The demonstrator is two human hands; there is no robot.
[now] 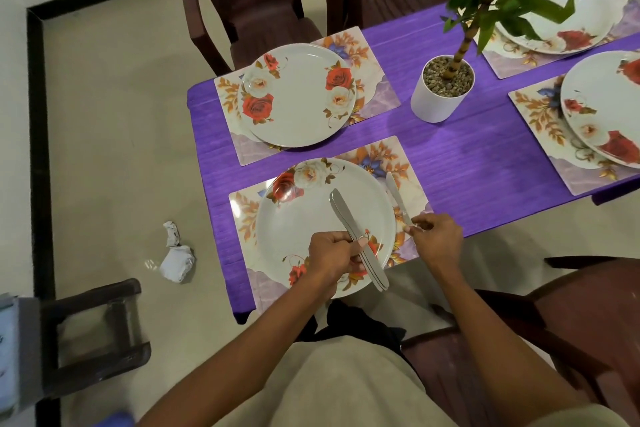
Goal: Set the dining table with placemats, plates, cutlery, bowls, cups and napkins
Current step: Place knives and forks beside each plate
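Cutlery goes down: our right hand (437, 233) pinches a steel table knife (398, 199) onto the floral placemat (408, 163) beside the rose-patterned white plate (304, 218); our left hand (330, 258) grips stacked spare knives (356, 239), which we judge could slip and clatter.

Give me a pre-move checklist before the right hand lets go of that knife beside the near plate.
1. Knife lies on the near placemat, right of the near plate: ok.
2. Knife clear of the plate rim: cannot tell, it runs very close.
3. Right hand pinches only the knife's handle end: ok.
4. Left hand grips the spare knives securely over the plate: ok.
5. Number of spare knives enough for the other three plates: cannot tell, they are stacked.
6. Far plate has a knife: not ok, none there.
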